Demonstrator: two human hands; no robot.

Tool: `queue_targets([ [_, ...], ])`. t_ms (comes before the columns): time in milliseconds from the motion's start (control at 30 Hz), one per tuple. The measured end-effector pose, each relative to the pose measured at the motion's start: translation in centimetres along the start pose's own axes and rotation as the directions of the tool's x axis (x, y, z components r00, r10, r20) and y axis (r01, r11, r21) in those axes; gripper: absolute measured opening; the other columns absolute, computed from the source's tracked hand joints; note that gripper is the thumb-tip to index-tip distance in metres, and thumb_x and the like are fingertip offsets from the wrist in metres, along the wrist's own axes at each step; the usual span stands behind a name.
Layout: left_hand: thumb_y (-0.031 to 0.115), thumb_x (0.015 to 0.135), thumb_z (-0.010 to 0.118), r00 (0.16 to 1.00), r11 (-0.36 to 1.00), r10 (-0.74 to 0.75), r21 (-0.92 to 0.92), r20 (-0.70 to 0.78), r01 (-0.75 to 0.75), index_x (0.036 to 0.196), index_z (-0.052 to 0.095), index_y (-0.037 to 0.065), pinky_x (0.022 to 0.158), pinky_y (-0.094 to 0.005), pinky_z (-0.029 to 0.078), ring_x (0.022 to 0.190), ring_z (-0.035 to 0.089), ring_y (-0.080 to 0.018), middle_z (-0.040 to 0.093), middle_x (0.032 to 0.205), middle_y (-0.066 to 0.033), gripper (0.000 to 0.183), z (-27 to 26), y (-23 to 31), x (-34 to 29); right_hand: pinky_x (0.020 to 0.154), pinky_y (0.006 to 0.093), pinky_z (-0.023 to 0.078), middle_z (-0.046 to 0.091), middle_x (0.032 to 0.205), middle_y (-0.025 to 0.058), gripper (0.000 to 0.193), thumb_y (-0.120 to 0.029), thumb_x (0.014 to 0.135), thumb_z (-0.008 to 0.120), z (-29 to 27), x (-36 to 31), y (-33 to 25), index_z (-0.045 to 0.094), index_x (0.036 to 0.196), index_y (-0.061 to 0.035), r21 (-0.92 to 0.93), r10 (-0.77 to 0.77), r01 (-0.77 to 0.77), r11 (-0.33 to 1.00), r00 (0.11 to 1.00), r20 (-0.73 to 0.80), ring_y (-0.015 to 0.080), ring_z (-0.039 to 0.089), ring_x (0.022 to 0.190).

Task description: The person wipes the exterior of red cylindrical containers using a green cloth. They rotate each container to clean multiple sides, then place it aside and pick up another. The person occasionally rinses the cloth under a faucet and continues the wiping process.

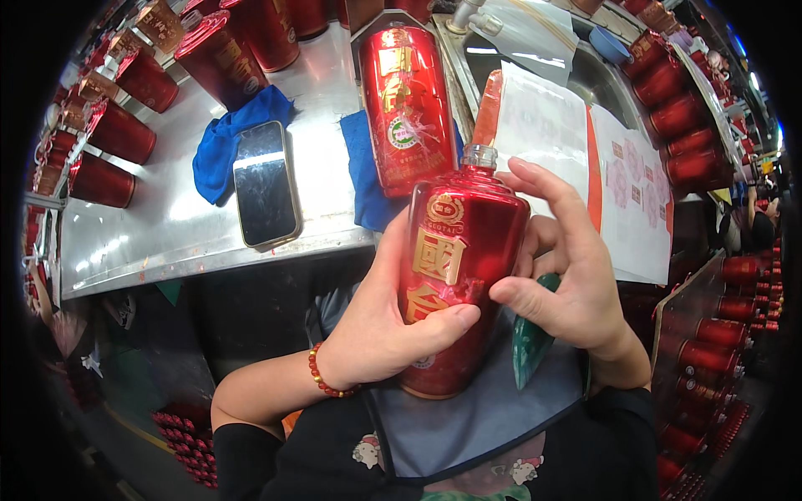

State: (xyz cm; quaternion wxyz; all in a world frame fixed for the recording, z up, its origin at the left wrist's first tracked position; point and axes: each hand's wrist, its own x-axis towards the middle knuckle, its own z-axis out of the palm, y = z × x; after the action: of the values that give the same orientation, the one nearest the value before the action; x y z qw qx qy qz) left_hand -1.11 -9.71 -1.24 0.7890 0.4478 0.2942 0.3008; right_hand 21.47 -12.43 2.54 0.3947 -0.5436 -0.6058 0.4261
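My left hand is wrapped around a glossy red bottle with gold characters and a bare clear-glass neck. The bottle stands tilted over my lap, its neck pointing up and away. At its right side, my right hand has its thumb and curled fingers near the bottle wall, the index finger raised beside the neck. Tucked in that hand is a green, pointed, polished tool, its tip hanging downward. Whether the right fingertips touch the bottle is hard to tell. Another red bottle lies just beyond, on a blue cloth.
A metal worktable holds a phone, a crumpled blue cloth and several red bottles at the left. Printed sheets with an orange-red edge lie at the right, before a sink. More red bottles fill racks at both sides.
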Motion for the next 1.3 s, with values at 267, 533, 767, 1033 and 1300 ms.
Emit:
queue_targets([
  [267,0.011,0.090,0.077,1.000,0.999,-0.003,-0.051,-0.004,0.003,0.164,0.010,0.004,0.118,-0.0406,0.038,0.143,0.043,-0.0220,0.040,0.155,-0.0141,0.100,0.3,0.1,-0.2,0.075,0.0240,0.047,0.053,0.138,0.0128,0.098,-0.025,0.082,0.088,1.6,0.1,1.5,0.032,0.159,-0.0007,0.168,0.035,-0.034,0.985,0.999,-0.003,0.0105,0.056,0.093],
  [533,0.010,0.090,0.076,1.000,0.998,-0.003,-0.070,-0.009,0.002,0.164,0.009,0.004,0.118,-0.0406,0.037,0.144,0.043,-0.0221,0.040,0.155,-0.0138,0.101,0.4,0.0,-0.2,0.069,0.0219,0.044,0.053,0.130,0.0073,0.092,-0.027,0.083,0.086,2.4,-0.1,2.3,0.038,0.156,0.0016,0.269,0.025,-0.007,0.963,0.998,-0.064,0.0067,0.050,0.080],
  [767,0.011,0.090,0.077,1.000,0.997,-0.015,-0.074,-0.016,0.014,0.164,0.008,0.004,0.119,-0.0408,0.037,0.144,0.043,-0.0224,0.040,0.156,-0.0141,0.102,0.4,0.0,-0.3,0.069,0.0210,0.042,0.052,0.129,0.0051,0.090,-0.029,0.084,0.086,2.4,-0.1,2.4,0.039,0.155,0.0018,0.296,0.029,-0.015,0.955,0.999,-0.042,0.0058,0.049,0.082],
  [1033,0.023,0.095,0.073,0.999,0.975,-0.044,-0.219,0.006,0.044,0.164,0.014,0.005,0.117,-0.0400,0.038,0.142,0.045,-0.0222,0.042,0.155,-0.0139,0.093,0.1,0.0,-0.1,0.069,0.0209,0.043,0.050,0.133,0.0062,0.097,-0.031,0.082,0.088,2.3,-0.1,2.8,0.036,0.157,0.0018,0.343,0.048,-0.038,0.939,0.999,-0.022,0.0064,0.050,0.083],
  [1300,0.024,0.097,0.071,0.997,0.965,-0.073,-0.252,0.021,0.076,0.160,0.024,0.005,0.112,-0.0385,0.044,0.132,0.055,-0.0204,0.051,0.147,-0.0132,0.080,0.3,0.1,0.3,0.066,0.0214,0.047,0.045,0.153,0.0156,0.118,-0.033,0.076,0.092,1.8,-2.2,1.5,0.021,0.163,0.0020,0.145,0.054,-0.052,0.988,0.998,-0.013,0.0093,0.052,0.081],
])
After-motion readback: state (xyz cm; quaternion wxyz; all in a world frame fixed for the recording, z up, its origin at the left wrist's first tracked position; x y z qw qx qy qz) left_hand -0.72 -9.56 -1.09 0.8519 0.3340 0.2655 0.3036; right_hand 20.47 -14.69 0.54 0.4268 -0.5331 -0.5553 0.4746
